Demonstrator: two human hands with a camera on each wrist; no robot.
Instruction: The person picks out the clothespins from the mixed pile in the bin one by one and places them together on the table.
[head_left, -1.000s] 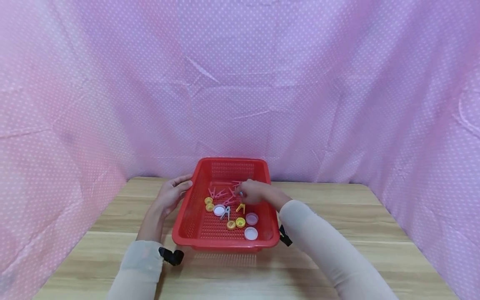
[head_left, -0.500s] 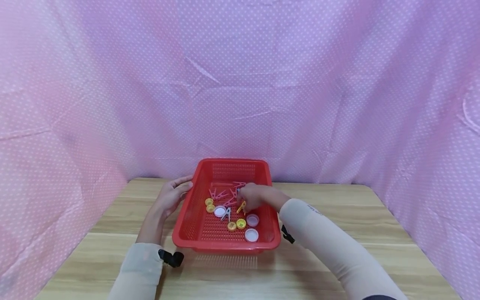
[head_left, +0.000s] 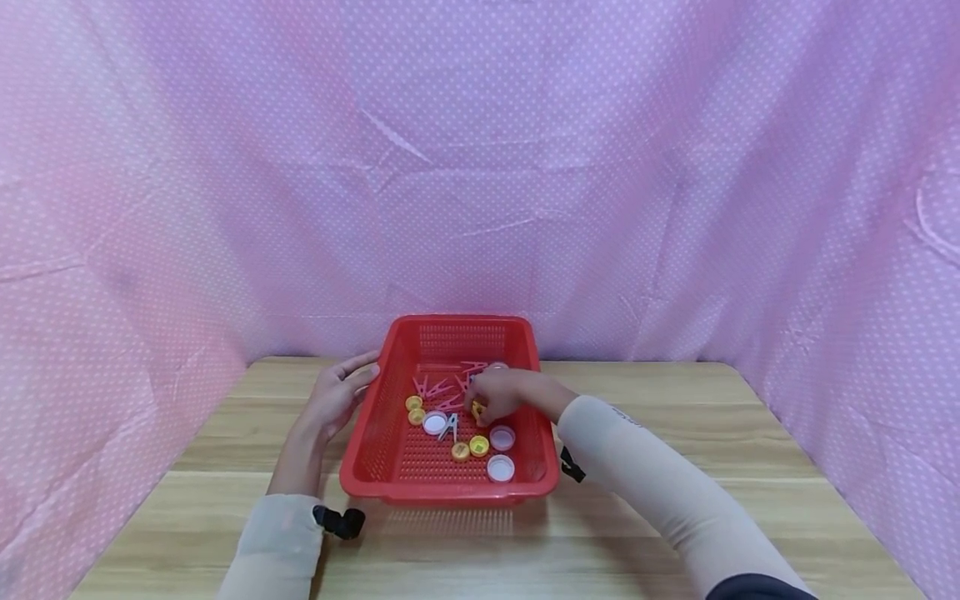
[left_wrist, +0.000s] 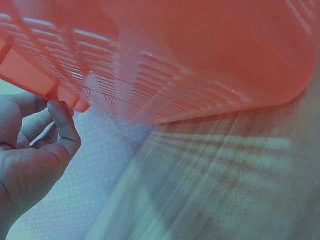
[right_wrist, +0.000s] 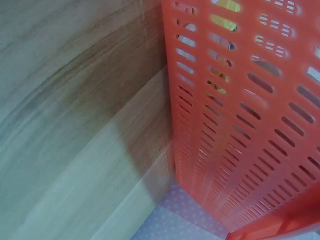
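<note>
A red plastic basket with slotted walls sits on the wooden table. My left hand is at its left rim; in the left wrist view the thumb and fingers pinch the rim's edge. My right hand reaches over the right wall, its fingers pinching a yellow clothespin low inside the basket. Pink clothespins lie just left of those fingers, and a grey clothespin rests nearer me. In the right wrist view, the basket wall hides the right hand.
Round caps share the basket floor: yellow ones, a white one in the middle, another white one and a pinkish one at right. Behind the table hangs a pink dotted curtain.
My right hand has come down and nearer to me, from the pink clothespins onto the yellow clothespin, which has turned between its fingers. The left hand has stayed at the rim.
</note>
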